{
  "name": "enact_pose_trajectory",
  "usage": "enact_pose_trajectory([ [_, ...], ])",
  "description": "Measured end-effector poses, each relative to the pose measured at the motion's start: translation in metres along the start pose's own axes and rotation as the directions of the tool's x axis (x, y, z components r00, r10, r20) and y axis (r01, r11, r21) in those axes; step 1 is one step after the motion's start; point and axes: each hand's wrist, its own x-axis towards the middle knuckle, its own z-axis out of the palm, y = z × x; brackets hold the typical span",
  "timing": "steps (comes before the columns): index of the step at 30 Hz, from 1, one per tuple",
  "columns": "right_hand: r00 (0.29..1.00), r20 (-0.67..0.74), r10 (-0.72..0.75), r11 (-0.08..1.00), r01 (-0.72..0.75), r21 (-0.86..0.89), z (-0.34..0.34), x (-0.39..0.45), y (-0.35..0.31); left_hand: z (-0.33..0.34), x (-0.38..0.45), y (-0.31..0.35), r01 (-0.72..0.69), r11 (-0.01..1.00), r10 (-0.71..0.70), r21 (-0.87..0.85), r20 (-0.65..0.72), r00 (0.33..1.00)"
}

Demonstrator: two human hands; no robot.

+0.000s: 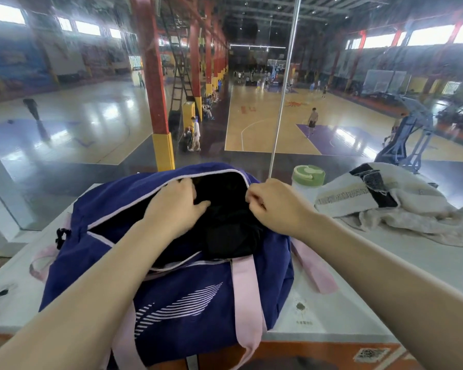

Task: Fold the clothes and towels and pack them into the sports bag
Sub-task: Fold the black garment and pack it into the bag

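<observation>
A navy sports bag [187, 295] with pink straps lies on a white table [358, 311], its top zip open. Black clothing [230, 231] fills the opening and spills over the near edge. My left hand [175, 205] lies flat on the black clothing inside the bag, fingers spread. My right hand [274, 202] pinches the bag's rim at the right end of the opening. A crumpled white towel [401, 209] with a black patch lies on the table to the right of the bag.
A white bottle with a green lid [308, 177] stands behind the bag, next to the towel. A glass barrier with a metal pole [284, 97] runs along the table's far edge. Basketball courts lie below.
</observation>
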Motion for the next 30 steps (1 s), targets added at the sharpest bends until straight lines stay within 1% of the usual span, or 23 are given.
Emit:
enact_pose_trajectory([
  [1, 0.999, 0.031, 0.010, 1.000, -0.011, 0.019, 0.003, -0.002, 0.001, -0.006, -0.008, 0.004, -0.094, 0.995, 0.095, 0.014, -0.057, 0.994],
  [2, 0.999, 0.050, 0.015, 0.999, -0.017, 0.029, 0.004, -0.003, 0.001, -0.010, -0.015, 0.012, -0.196, 0.980, 0.193, -0.032, -0.086, 0.977],
  [4, 0.998, 0.055, 0.007, 1.000, -0.007, 0.002, 0.006, -0.003, 0.003, -0.005, -0.014, 0.025, -0.391, 0.910, 0.384, -0.137, -0.075, 0.920],
  [5, 0.999, 0.046, -0.007, 1.000, 0.008, -0.027, 0.005, -0.003, 0.004, 0.001, -0.010, 0.030, -0.442, 0.885, 0.439, -0.147, -0.057, 0.897],
  [6, 0.999, 0.039, -0.025, 0.997, 0.028, -0.070, 0.004, -0.004, 0.005, 0.008, -0.004, 0.034, -0.458, 0.877, 0.459, -0.142, -0.027, 0.888],
  [7, 0.998, 0.025, -0.066, 0.989, 0.069, -0.128, 0.003, -0.005, 0.005, 0.016, 0.002, 0.034, -0.460, 0.879, 0.464, -0.127, 0.009, 0.886],
  [9, 0.984, 0.009, -0.177, 0.945, 0.172, -0.279, 0.001, -0.008, 0.002, 0.028, 0.013, 0.030, -0.419, 0.903, 0.426, -0.093, 0.074, 0.902],
  [10, 0.979, 0.020, -0.204, 0.920, 0.198, -0.339, 0.000, -0.009, 0.001, 0.033, 0.017, 0.028, -0.405, 0.912, 0.410, -0.066, 0.110, 0.905],
  [12, 0.976, 0.109, -0.189, 0.892, 0.218, -0.395, -0.002, -0.011, -0.002, 0.039, 0.023, 0.022, -0.389, 0.921, 0.383, -0.009, 0.194, 0.903],
  [14, 0.964, 0.220, -0.151, 0.878, 0.233, -0.418, -0.005, -0.010, -0.004, 0.041, 0.025, 0.020, -0.341, 0.939, 0.317, 0.033, 0.293, 0.902],
  [17, 0.940, 0.319, -0.122, 0.859, 0.261, -0.441, -0.010, -0.009, -0.007, 0.041, 0.025, 0.020, -0.282, 0.954, 0.228, 0.099, 0.368, 0.901],
  [19, 0.925, 0.372, -0.084, 0.883, 0.242, -0.401, -0.010, -0.009, -0.007, 0.042, 0.025, 0.022, -0.248, 0.959, 0.175, 0.135, 0.405, 0.898],
  [20, 0.918, 0.392, -0.055, 0.911, 0.207, -0.357, -0.010, -0.009, -0.007, 0.043, 0.025, 0.023, -0.227, 0.963, 0.145, 0.147, 0.427, 0.893],
  [23, 0.899, 0.437, 0.006, 0.984, 0.072, -0.162, -0.016, -0.009, -0.005, 0.046, 0.028, 0.022, -0.183, 0.971, 0.096, 0.155, 0.448, 0.889],
  [24, 0.899, 0.438, 0.002, 0.995, 0.043, -0.092, -0.018, -0.011, -0.003, 0.047, 0.030, 0.020, -0.176, 0.972, 0.089, 0.156, 0.448, 0.890],
  [26, 0.904, 0.423, -0.057, 0.998, 0.041, 0.046, -0.022, -0.015, 0.001, 0.049, 0.033, 0.017, -0.173, 0.968, 0.074, 0.183, 0.450, 0.890],
  [28, 0.881, 0.455, -0.125, 0.986, 0.059, 0.157, -0.024, -0.019, 0.004, 0.051, 0.034, 0.018, -0.176, 0.958, 0.054, 0.228, 0.455, 0.889],
  [30, 0.847, 0.506, -0.160, 0.971, 0.042, 0.237, -0.025, -0.022, 0.002, 0.053, 0.034, 0.020, -0.168, 0.953, 0.035, 0.253, 0.457, 0.889],
])
